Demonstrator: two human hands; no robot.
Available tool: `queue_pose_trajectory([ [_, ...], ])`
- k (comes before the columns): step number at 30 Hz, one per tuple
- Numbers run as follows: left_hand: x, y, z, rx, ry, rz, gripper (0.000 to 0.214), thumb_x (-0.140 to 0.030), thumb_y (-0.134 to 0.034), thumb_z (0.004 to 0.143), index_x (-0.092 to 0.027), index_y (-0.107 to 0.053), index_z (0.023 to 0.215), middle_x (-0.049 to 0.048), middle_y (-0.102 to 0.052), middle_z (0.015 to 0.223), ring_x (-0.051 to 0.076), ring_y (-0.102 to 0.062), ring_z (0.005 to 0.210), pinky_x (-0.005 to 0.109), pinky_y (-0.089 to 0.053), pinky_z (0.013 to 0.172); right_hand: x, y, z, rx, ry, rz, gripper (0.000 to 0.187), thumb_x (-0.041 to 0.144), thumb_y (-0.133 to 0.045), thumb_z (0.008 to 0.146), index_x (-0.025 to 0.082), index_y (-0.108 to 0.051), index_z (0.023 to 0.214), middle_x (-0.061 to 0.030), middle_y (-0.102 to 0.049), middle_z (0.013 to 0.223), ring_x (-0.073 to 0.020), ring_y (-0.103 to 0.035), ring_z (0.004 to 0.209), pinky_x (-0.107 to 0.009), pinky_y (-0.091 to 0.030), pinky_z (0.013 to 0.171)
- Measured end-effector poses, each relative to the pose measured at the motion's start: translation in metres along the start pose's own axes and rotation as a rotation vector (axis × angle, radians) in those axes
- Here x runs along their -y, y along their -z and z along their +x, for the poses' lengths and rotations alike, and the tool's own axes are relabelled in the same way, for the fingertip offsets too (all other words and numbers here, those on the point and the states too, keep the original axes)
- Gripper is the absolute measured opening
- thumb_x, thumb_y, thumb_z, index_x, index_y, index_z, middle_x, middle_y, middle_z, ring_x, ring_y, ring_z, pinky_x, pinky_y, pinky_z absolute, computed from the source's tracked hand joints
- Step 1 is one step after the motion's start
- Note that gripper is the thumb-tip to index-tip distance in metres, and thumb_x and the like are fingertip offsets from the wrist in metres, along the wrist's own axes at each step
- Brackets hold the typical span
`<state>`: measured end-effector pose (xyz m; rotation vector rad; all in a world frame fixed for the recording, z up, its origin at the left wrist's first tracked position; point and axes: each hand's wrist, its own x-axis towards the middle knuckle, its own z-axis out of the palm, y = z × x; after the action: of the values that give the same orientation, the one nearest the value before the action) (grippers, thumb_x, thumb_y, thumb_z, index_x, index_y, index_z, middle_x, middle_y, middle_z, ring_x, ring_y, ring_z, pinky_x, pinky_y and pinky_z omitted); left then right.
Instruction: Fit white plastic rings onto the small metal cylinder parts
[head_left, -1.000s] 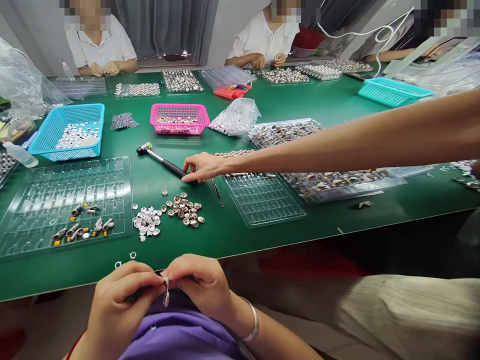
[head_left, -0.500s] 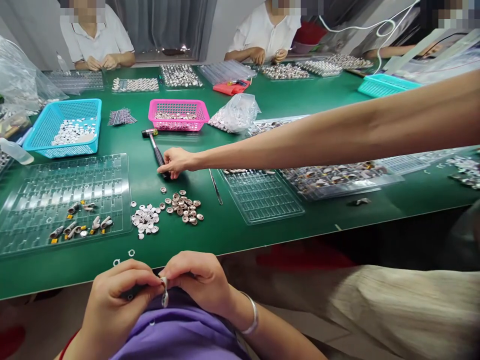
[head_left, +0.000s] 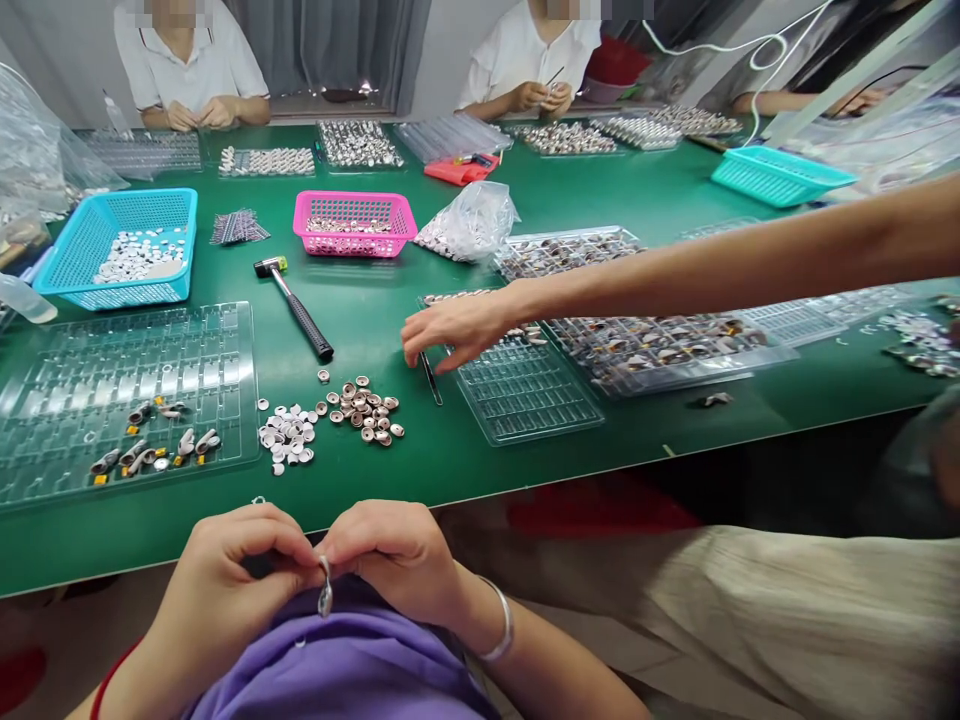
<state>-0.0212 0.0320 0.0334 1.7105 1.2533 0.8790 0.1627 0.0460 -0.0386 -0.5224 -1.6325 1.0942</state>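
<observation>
Left hand (head_left: 236, 570) and right hand (head_left: 394, 555) brought together, fingertips pinching a small metallic part (head_left: 325, 598) between them; its lower end hangs just below the fingertips, over purple cloth. Finer detail of the part too small to tell.

Handling, my judgement: light, even pinch from both sides; one hand steadies while the other works. Wrists low and quiet. The grip sits short of the desk (head_left: 457, 475) edge, so a slip could mean the lap or floor; closer over the desktop would be safer.

Desk: green top. Beyond the left hand, white discs (head_left: 289, 435) and, beside them, metal cups (head_left: 364, 408); farther left, a clear tray (head_left: 45, 350). Past the cups, a hammer (head_left: 300, 318). Ahead and right of the right hand, a co-worker's hand (head_left: 461, 330) reaches in at tweezers (head_left: 433, 385); contact unclear.

Room: seated people opposite, grey curtain (head_left: 334, 55) behind.
</observation>
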Motion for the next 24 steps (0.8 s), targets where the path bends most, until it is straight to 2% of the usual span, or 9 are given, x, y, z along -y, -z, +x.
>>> queue_pose_trajectory([
  [4,0.001,-0.002,0.001,0.0,-0.024,0.006,0.02,-0.006,-0.064,0.07,-0.022,-0.072,0.061,-0.0006,-0.071,0.059,0.012,-0.067,0.052,0.017,-0.052,0.05,-0.002,0.0,-0.003,-0.004,-0.07,0.099,0.015,0.023,-0.065,0.092,0.017,-0.074,0.082,-0.007,-0.076,0.075,-0.0161,-0.072,0.068,-0.025,-0.06,0.064],
  [7,0.004,-0.004,-0.001,-0.034,-0.056,0.041,0.015,-0.012,-0.071,0.072,-0.02,-0.068,0.06,-0.0018,-0.068,0.058,0.011,-0.064,0.051,0.016,-0.05,0.048,0.0,0.001,-0.004,-0.009,-0.102,0.134,0.011,0.024,-0.067,0.09,0.018,-0.074,0.085,-0.0058,-0.073,0.078,-0.0146,-0.07,0.067,-0.024,-0.059,0.063],
  [10,0.015,-0.004,-0.005,-0.037,-0.072,0.135,0.016,-0.019,-0.074,0.076,-0.02,-0.066,0.063,-0.0027,-0.066,0.059,0.01,-0.062,0.052,0.015,-0.048,0.047,0.003,0.005,-0.001,0.065,-0.106,0.029,0.013,0.022,-0.062,0.093,0.019,-0.075,0.09,-0.0049,-0.068,0.081,-0.0132,-0.066,0.071,-0.023,-0.057,0.067],
  [14,0.032,-0.003,-0.012,-0.05,-0.088,0.216,0.011,-0.027,-0.073,0.08,-0.021,-0.067,0.073,-0.0035,-0.068,0.064,0.01,-0.065,0.055,0.014,-0.052,0.051,0.003,0.01,0.003,0.164,-0.103,-0.075,0.013,0.017,-0.058,0.092,0.017,-0.071,0.089,-0.005,-0.064,0.083,-0.0138,-0.063,0.077,-0.023,-0.055,0.073],
  [19,0.031,-0.003,-0.023,-0.131,-0.127,0.177,0.012,-0.032,-0.073,0.081,-0.025,-0.073,0.091,-0.0019,-0.077,0.082,0.013,-0.074,0.065,0.014,-0.059,0.061,0.002,0.009,0.004,0.116,-0.177,-0.177,0.008,0.012,-0.058,0.089,0.018,-0.064,0.09,-0.0049,-0.064,0.084,-0.0156,-0.06,0.079,-0.026,-0.053,0.074],
  [24,0.026,-0.009,-0.032,-0.147,-0.106,0.227,0.015,-0.029,-0.074,0.081,-0.025,-0.072,0.095,-0.0026,-0.079,0.084,0.013,-0.075,0.068,0.014,-0.06,0.065,0.005,0.004,0.003,0.102,-0.219,-0.195,0.009,0.012,-0.057,0.09,0.018,-0.063,0.093,-0.0051,-0.063,0.085,-0.0159,-0.06,0.08,-0.027,-0.052,0.074],
])
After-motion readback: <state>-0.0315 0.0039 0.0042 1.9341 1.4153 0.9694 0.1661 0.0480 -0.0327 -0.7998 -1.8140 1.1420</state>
